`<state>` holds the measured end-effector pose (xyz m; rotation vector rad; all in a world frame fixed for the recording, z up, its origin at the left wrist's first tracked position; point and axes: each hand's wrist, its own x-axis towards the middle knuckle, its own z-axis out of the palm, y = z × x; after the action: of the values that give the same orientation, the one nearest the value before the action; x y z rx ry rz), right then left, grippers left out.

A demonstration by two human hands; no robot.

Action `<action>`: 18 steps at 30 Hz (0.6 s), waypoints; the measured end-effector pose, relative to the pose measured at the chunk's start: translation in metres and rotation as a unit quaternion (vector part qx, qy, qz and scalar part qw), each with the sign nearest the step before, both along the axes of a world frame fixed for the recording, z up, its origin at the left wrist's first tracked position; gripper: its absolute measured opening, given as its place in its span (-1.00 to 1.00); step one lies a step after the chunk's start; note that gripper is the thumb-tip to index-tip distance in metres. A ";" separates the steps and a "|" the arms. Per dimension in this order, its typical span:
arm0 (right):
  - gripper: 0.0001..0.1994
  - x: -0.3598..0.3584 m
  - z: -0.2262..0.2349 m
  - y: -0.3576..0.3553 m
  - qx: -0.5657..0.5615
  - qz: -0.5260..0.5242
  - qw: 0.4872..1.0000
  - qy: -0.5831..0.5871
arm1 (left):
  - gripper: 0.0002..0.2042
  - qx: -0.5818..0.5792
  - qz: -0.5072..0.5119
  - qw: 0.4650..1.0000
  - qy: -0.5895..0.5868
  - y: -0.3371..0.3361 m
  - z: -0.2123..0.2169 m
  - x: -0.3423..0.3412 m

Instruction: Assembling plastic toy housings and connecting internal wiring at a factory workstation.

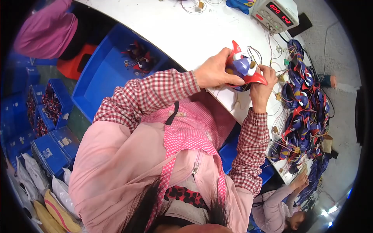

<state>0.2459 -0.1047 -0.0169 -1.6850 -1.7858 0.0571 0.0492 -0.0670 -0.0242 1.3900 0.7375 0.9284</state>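
A purple plastic toy head [241,66] with red horn-like points, white patches and a yellowish spot is held over the white table's near edge. My left hand [214,70] grips its left side, thumb across the front and fingers behind. On its right side, near the lower red point, my right hand [264,83] holds it with bent fingers. Thin wires [254,52] lie just beyond the toy head. What the fingertips touch behind it is hidden.
A power supply [275,15] with a red display stands at the back of the white table [171,29]. Many similar toy parts with wires [301,105] are heaped along the right. At left, a blue bin [103,73] holds several more. Other people sit on both sides.
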 end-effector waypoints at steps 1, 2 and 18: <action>-0.80 0.008 -0.010 0.001 0.019 0.005 0.999 -0.045 | -0.30 0.001 0.010 1.000 0.001 -0.003 -0.001 0.007; -0.78 0.010 -0.020 0.009 0.040 0.018 0.995 -0.087 | -0.30 0.063 0.031 0.993 0.097 -0.004 0.000 0.008; -0.68 -0.142 0.056 -0.006 0.007 0.178 0.920 0.350 | -0.15 0.049 0.196 0.975 -0.095 -0.044 0.033 -0.160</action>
<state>0.1035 -0.1108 0.0395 -1.0953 -1.4854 0.7122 -0.1112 -0.1110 0.0089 1.2393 0.8447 1.4024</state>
